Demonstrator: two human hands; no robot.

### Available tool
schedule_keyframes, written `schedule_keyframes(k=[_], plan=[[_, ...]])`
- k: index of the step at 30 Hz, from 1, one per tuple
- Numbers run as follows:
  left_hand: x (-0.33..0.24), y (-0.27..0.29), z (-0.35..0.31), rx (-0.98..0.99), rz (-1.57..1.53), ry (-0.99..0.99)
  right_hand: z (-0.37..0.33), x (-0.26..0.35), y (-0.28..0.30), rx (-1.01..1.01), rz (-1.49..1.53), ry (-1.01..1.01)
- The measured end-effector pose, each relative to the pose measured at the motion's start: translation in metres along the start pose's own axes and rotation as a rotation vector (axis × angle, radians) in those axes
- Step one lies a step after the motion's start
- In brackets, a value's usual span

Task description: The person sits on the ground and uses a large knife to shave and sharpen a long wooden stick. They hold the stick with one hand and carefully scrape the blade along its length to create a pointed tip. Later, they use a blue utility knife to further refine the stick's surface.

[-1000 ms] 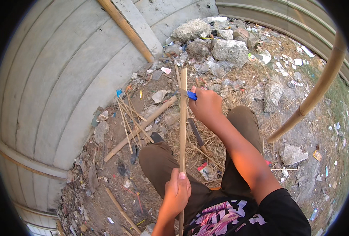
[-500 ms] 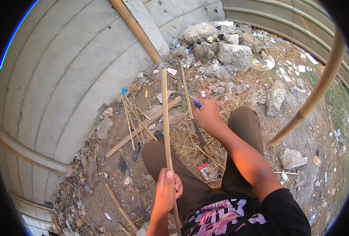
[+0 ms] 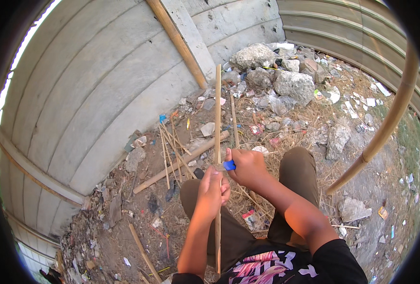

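Since the earlier frame, both hands have drawn together: the left hand (image 3: 213, 189) has slid up the long bamboo strip (image 3: 217, 123) from near the lap to mid-shaft, and the right hand (image 3: 248, 165) has come back toward the body to meet it. One strip is held, now nearly upright in the picture, its upper end reaching toward the concrete wall (image 3: 101, 94) and its lower end running down between the knees. Left fingers are wrapped closed around the strip. Right fingers are curled tight on one blue-handled tool (image 3: 229, 165), of which only the blue end shows; it lies just beside the strip, at the left hand's upper edge. Whether a blade touches the strip cannot be told.

On the ground (image 3: 139, 222) ahead lie about five thin split sticks (image 3: 172, 146) in a loose fan, crossed by one thicker pole (image 3: 181, 163) set aslant. One further thin stick (image 3: 235, 120) lies just right of the held strip. One short stick (image 3: 143, 253) lies near the left elbow. Two large bamboo poles stand out: one leaning against the wall (image 3: 176, 42), one curved pole (image 3: 385, 128) at the right. A heap of rocks (image 3: 285, 80), at least four large ones, sits at the wall's foot amid scattered litter and dry straw.
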State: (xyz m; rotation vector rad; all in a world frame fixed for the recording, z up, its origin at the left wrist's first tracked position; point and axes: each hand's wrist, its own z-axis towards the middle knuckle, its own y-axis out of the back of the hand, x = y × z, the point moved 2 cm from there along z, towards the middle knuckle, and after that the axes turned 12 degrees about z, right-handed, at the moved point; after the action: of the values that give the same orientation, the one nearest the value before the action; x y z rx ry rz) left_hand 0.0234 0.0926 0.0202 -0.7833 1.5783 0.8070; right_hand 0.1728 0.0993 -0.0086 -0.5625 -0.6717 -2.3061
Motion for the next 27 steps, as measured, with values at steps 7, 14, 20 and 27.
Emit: schedule_keyframes(k=[7,14,20,27], plan=[[-0.004,-0.009,-0.005,-0.004,-0.008,0.056,0.001,-0.009,-0.003,-0.021,-0.105,-0.072],[-0.006,-0.008,-0.004,0.005,-0.013,0.108,0.008,-0.011,-0.002,-0.05,-0.152,-0.079],[0.003,-0.017,-0.014,0.047,0.039,0.149,0.025,-0.035,0.009,-0.104,-0.24,-0.311],[0.015,-0.015,-0.042,0.044,0.034,0.172,0.027,-0.044,0.007,-0.09,-0.239,-0.248]])
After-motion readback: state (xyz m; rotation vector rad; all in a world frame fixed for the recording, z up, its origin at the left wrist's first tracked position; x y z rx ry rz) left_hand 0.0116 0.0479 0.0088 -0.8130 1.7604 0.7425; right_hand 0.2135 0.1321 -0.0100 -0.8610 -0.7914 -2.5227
